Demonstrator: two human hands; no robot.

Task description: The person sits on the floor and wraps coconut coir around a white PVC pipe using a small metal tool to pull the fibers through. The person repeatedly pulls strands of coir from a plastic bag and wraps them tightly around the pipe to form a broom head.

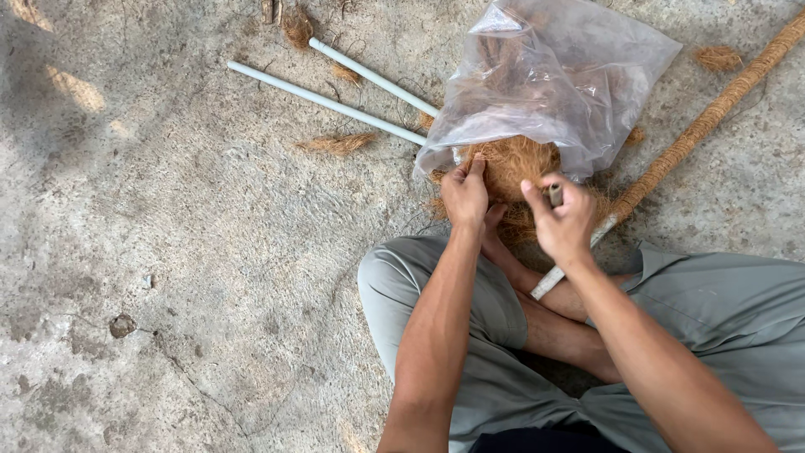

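Coir fibre lies on rough, cracked concrete floor.

Two pale pipes lie side by side on the concrete floor, fibre tufts nearby.

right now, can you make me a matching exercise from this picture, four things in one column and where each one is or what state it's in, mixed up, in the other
Things:
1. left hand
2. right hand
3. two white pipes
4. clear plastic bag

Places or states:
A. lying bare, side by side on the concrete floor, off to the left
B. pressed onto the brown fibre pile
C. closed around a small stick-like piece
D. lying over the top of the fibre, with more fibre inside

Pairs: 1-B, 2-C, 3-A, 4-D
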